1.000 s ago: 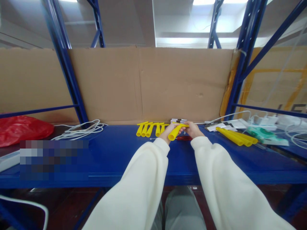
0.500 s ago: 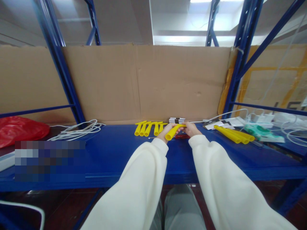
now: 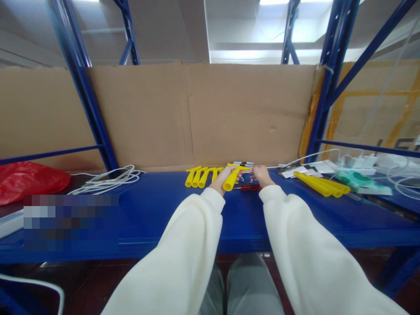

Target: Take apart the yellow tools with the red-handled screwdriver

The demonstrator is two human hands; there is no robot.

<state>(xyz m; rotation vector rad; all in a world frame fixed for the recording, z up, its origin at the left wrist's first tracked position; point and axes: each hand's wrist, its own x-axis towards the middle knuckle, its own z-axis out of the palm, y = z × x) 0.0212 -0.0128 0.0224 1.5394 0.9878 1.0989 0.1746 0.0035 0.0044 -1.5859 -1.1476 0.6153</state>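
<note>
My left hand is closed around a yellow T-shaped plastic piece, its hollow tube end facing me and a crossbar at its far end. Just right of it, my right hand has curled fingers; what they hold, if anything, is too small to make out. Below the hands a red-handled tool, perhaps a screwdriver, lies on the blue table. Left of my left hand, several similar yellow T-shaped pieces stand in a row. Black-and-white striped items lie behind the hands, partly hidden.
Yellow tapered tubes lie at right beside a green-and-white object, printed cards and white cables. At left are a coiled white cable and a red plastic bag. A cardboard panel and blue posts stand behind.
My left hand has moved slightly left with the yellow piece, whose crossbar now shows. My right hand has come away from it, leaving a gap between the hands.
</note>
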